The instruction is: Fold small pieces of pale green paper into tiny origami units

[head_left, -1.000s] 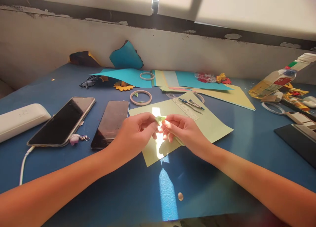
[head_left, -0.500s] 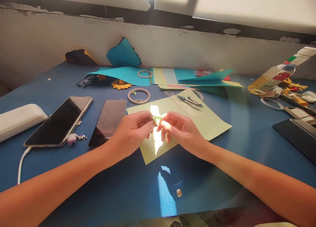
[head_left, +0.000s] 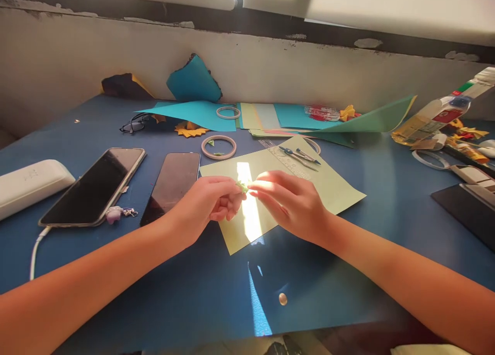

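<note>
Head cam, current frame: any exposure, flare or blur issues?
Head view: sun strip blown out on the pale green sheet; folded green piece partly washed out between left hand and right hand, folds hard to read; faint hazy arc on the blue table, right side, probably flare; print on the bottle too soft to read.

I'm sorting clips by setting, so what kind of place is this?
Probably a craft corner on a desk: yellow-green paper sheet, blue-and-silver metal compass, and pinkish round tape roll on a blue tabletop.
</note>
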`<state>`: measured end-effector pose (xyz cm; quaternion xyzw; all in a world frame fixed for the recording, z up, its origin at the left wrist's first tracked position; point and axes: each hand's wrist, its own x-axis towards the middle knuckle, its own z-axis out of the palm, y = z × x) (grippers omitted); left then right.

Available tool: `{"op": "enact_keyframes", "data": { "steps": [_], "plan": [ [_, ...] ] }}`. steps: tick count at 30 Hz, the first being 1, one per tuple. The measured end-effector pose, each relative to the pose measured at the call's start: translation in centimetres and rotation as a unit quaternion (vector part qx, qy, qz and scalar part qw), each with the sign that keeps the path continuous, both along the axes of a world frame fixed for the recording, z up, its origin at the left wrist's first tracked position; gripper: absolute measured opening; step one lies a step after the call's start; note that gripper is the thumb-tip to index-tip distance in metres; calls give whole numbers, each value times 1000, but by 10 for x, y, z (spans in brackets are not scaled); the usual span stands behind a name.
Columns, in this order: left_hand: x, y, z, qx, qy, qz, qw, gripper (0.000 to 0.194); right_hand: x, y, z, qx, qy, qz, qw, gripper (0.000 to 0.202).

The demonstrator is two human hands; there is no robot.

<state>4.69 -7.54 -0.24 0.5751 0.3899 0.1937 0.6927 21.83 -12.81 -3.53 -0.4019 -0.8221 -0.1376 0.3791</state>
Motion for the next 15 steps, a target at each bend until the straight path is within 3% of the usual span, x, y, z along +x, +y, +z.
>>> {"op": "enact_keyframes", "data": {
  "steps": [4, 7, 9, 12, 13, 15],
  "plan": [
    [0, -2, 1, -26, 1, -13, 1000, 21, 5, 3, 5, 71, -78, 2, 994, 13],
    [-1, -3, 4, -31, 15, -30, 999, 24, 4, 2, 6, 68, -88, 24, 994, 12],
    [-2, -3, 8, 31, 31, -28, 999, 25, 2, 1, 5, 37, -53, 36, 997, 12],
    [-4, -4, 14, 205, 40, 22, 978, 14, -1, -1, 4, -27, 29, 42, 998, 12],
    [-5, -4, 15, 234, 38, 31, 971, 10, -2, -1, 4, -41, 50, 43, 997, 12],
    [-5, -3, 16, 214, 33, 19, 976, 11, -3, -2, 3, -47, 66, 42, 996, 13]
  ]
}}
